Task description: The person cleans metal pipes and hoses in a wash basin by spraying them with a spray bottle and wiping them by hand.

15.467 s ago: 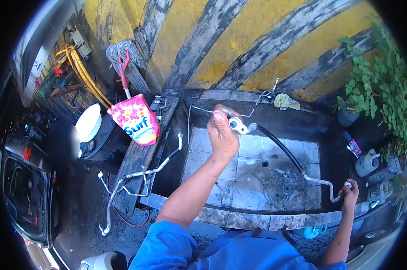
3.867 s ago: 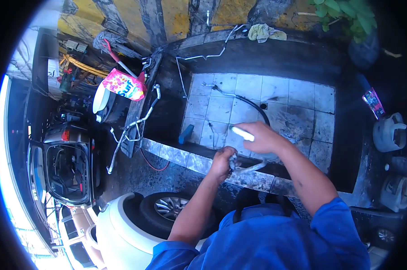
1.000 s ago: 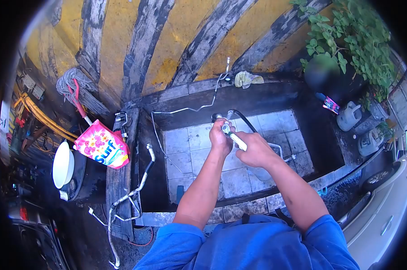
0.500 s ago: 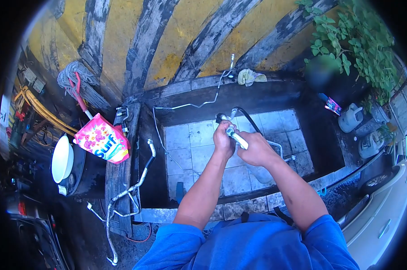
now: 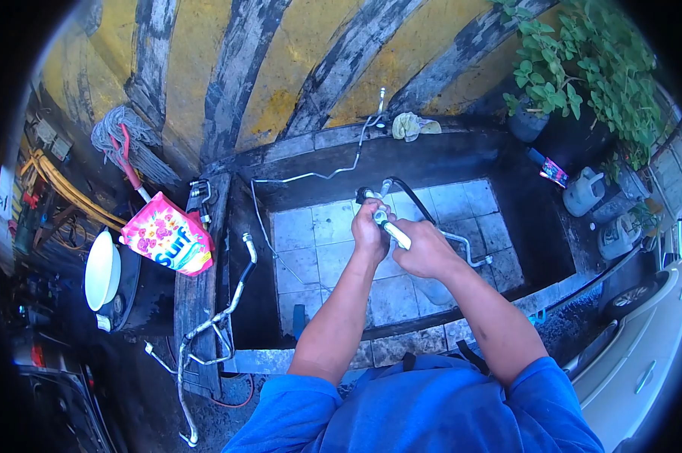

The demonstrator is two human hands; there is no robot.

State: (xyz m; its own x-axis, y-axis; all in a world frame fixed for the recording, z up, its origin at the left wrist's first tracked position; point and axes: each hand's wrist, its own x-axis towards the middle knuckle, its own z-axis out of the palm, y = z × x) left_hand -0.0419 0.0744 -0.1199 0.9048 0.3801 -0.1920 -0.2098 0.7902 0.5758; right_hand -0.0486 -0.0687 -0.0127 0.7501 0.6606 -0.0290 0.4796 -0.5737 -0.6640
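Observation:
Over the tiled basin [image 5: 292,230] I hold a silver metal pipe [image 5: 394,232] that joins a black hose [image 5: 414,198]. My left hand [image 5: 369,232] is closed around the pipe near its bent fittings. Just to the right, my right hand [image 5: 425,249] is closed on the same piece, its fingertips partly hidden. A bent metal tube end [image 5: 461,245] shows beyond my right hand. Below my hands lies a pale rounded object [image 5: 433,289], half covered by my forearm.
A pink Surf detergent pouch [image 5: 169,235] and a metal fitting [image 5: 201,190] sit on the left ledge. A branched metal pipe [image 5: 218,321] leans there. A thin tube [image 5: 322,177] crosses the basin's rim near a rag [image 5: 414,127]. White basin [image 5: 102,269] left; jugs [image 5: 582,192] right.
The view has shifted slightly, so the surroundings sit a little further left. Both hands keep their hold on the pipe, with barely any movement between them.

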